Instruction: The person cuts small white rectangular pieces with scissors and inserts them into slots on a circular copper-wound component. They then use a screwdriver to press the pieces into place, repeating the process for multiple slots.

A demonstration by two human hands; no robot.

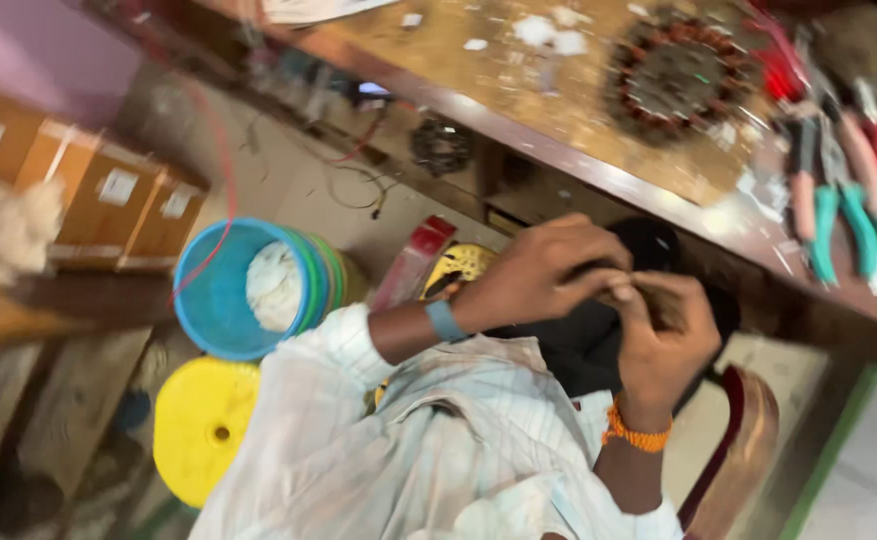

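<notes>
At centre right of the frame, just below the workbench edge [598, 180], I hold a small dark brownish piece [648, 305], blurred and mostly hidden, pinched between both hands over a black cloth-like mass [583, 345] in my lap. My left hand [538, 275] closes over it from above while my right hand [663, 345] grips from below, apparently to steady it. A wound copper stator [676, 75] and pliers [843, 215] lie upper right; a blue bucket [220, 290] sits at left.
</notes>
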